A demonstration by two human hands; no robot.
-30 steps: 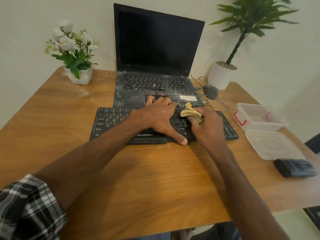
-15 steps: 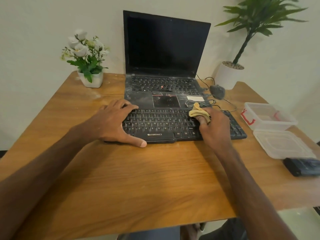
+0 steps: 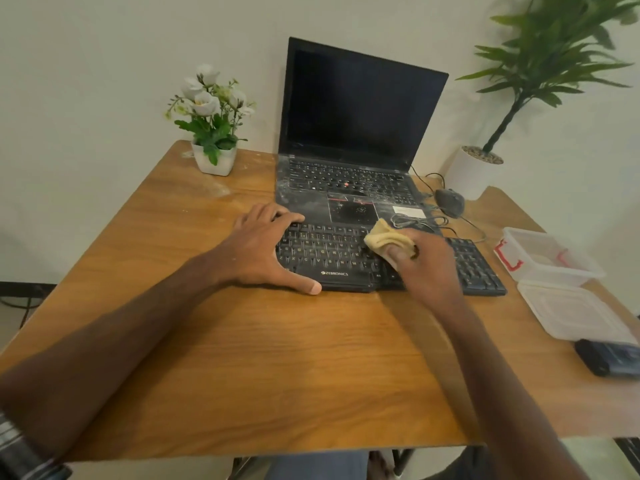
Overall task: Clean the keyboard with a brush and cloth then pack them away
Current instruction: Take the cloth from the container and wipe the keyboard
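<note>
A black keyboard (image 3: pixel 332 252) lies on the wooden table (image 3: pixel 263 358) in front of a dusty open laptop (image 3: pixel 349 181). My left hand (image 3: pixel 266 251) rests flat over the keyboard's left end, fingers spread, thumb along its front edge. My right hand (image 3: pixel 426 268) grips a folded yellow cloth (image 3: pixel 386 239) and presses it onto the keys right of centre. No brush is visible.
A clear plastic box (image 3: pixel 550 258) with red clips stands at the right, its lid (image 3: pixel 575 311) in front of it, then a black case (image 3: pixel 609 356). A mouse (image 3: pixel 450 200) with its cable lies behind the keyboard. A flower pot (image 3: pixel 213 157) and a tall plant (image 3: pixel 481 168) stand at the back.
My left hand slid from the keyboard's middle to its left end. My right hand with the cloth moved left across the keys. The camera view shifted left.
</note>
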